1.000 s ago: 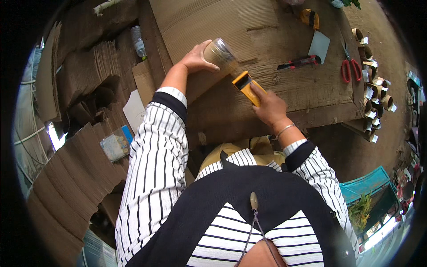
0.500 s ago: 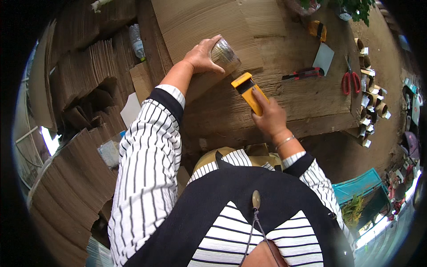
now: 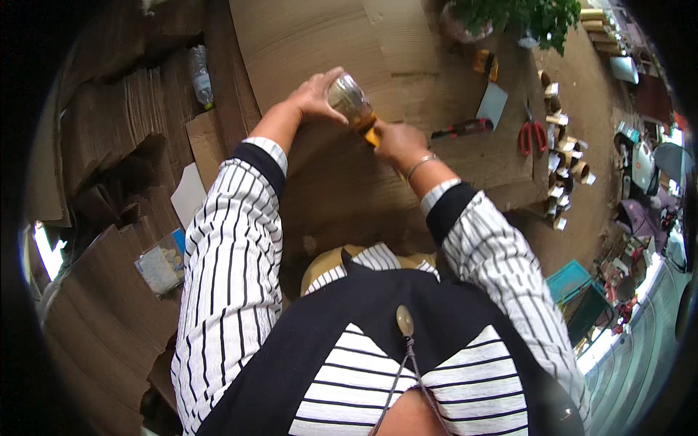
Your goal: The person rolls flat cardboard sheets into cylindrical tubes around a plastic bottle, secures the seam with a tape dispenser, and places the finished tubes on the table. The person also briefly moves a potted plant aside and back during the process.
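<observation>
My left hand (image 3: pixel 314 97) curves its fingers and thumb around a thick roll of clear packing tape (image 3: pixel 347 97), held over the cardboard sheet. In my right hand (image 3: pixel 402 145) is a yellow-and-black tape dispenser (image 3: pixel 372 136), its head against the lower right side of the roll. My right fingers cover most of its body, so I cannot tell whether the roll is seated on it. To the right on the wooden table lie a red-and-black utility knife (image 3: pixel 463 128) and red-handled scissors (image 3: pixel 533 136).
Flat cardboard (image 3: pixel 313 36) covers the table's far part. Stacked cardboard (image 3: pixel 109 291) fills the left side, with a plastic bottle (image 3: pixel 201 78) on it. A yellow-and-black object (image 3: pixel 486 65) and a pale card (image 3: pixel 493 106) lie far right, near a leafy plant (image 3: pixel 520 18). Cardboard tubes (image 3: pixel 579 172) stand beyond the right edge.
My right hand has brought the dispenser up and left until it meets the tape roll. My left hand keeps its hold on the roll. The whole view has shifted slightly.
</observation>
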{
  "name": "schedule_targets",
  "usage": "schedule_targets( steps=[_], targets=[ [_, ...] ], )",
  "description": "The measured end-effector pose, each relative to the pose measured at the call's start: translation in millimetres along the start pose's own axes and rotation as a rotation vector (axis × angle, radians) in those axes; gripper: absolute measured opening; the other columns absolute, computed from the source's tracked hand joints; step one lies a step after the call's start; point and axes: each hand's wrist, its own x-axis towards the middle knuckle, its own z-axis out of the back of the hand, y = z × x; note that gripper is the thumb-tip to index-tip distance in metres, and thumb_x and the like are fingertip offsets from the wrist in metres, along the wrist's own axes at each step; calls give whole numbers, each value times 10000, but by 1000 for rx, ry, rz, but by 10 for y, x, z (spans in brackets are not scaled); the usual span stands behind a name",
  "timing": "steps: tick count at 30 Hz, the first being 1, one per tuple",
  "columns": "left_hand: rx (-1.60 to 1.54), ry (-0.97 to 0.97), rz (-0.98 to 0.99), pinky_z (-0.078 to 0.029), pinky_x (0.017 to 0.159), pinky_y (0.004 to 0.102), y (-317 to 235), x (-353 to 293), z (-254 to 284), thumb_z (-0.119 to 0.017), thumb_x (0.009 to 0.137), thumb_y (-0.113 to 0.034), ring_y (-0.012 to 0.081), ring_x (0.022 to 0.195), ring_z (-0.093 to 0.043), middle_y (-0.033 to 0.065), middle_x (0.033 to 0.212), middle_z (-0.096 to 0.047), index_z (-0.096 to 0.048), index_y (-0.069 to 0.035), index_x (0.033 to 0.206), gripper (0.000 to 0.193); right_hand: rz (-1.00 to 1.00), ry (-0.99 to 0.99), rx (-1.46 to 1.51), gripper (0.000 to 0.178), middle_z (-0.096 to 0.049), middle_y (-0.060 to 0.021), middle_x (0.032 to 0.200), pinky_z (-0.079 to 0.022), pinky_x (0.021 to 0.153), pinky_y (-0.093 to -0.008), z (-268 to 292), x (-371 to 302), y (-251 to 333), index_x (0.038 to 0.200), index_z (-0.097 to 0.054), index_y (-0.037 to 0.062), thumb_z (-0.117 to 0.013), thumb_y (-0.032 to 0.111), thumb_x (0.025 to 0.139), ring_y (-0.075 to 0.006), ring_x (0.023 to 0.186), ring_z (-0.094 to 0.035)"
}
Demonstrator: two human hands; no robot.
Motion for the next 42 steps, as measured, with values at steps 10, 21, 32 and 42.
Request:
schedule_targets(
  steps=[10,21,32,42],
  targets=[
    [21,48,180,-377,1104,441,-20,-189,89,-899,528,-492,388,1331,-430,224,1419,-445,-254,-157,1523,1232,32,95,147,614,-681,-159,1131,-519,871,-448,-280,-1009,-675,1380,-544,255,-619,284,771,-357,1040,-646],
    [303,-80,95,-449,1001,444,-1440,-758,-1095,-875,532,-443,358,1210,-523,163,1281,-543,-395,-126,1409,1049,115,-234,228,781,-664,-165,1057,-527,836,-436,-623,-2058,-2261,1461,-416,200,-695,257,733,-360,981,-650],
    [427,-223,137,-157,1170,511,-2009,-1179,-1910,-847,575,-567,323,1441,-252,152,1516,-333,-331,-65,1462,1143,611,-543,277,632,-564,-102,908,-525,718,-380,133,-1835,-2328,1317,-601,246,-725,89,717,-308,818,-620],
    [369,-280,179,-94,1192,530,-1828,-1301,-2138,-866,562,-563,342,1459,-197,145,1547,-257,-213,-81,1522,1257,735,-88,-435,513,-577,-105,944,-528,667,-392,445,-1535,-2036,1299,-556,356,-683,240,815,-281,831,-651]
  ],
)
